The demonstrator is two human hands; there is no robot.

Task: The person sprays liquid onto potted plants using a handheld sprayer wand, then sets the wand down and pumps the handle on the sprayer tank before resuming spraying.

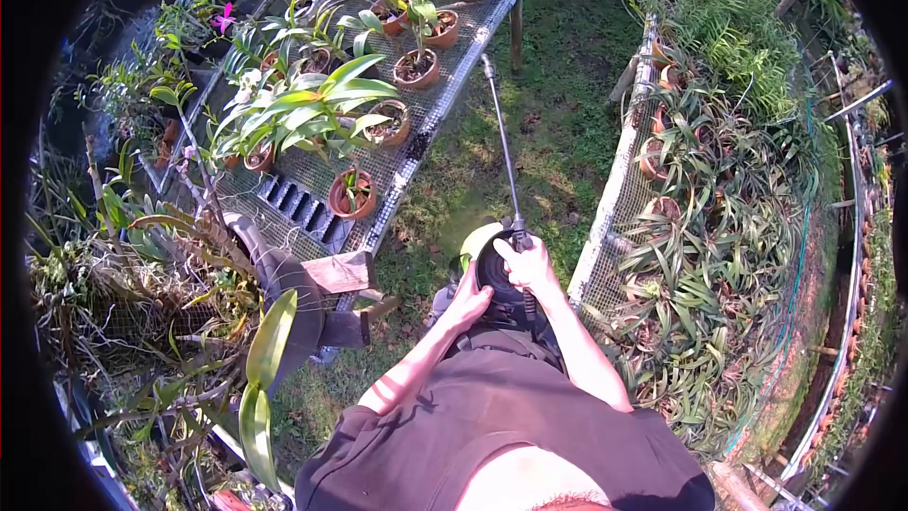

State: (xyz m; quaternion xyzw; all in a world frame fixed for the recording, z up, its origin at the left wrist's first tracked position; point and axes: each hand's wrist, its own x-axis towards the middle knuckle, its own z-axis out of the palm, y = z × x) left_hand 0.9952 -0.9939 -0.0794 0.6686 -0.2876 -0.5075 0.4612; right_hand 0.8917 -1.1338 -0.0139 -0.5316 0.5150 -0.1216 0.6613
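Observation:
Near my waist is a round black ridged lid or funnel (494, 272) with a yellow-green edge (479, 240) showing at its upper left. It looks like the top of a garden sprayer, though the body below is hidden. My left hand (469, 299) is closed against its left side, with the fingertips partly hidden. My right hand (531, 265) lies over its right side, fingers curled where the spray wand (506, 137) meets its black handle (530, 304). The thin metal wand points forward over the grass, its tip near the bench edge.
On the left, a mesh bench (430, 123) bears several potted plants, among them a small clay pot (353, 194), and a black slotted tray (305, 208). A wooden block (339, 273) juts out nearby. Another bench (605, 237) with dense plants (700, 255) lines the right. Grass (558, 104) runs between.

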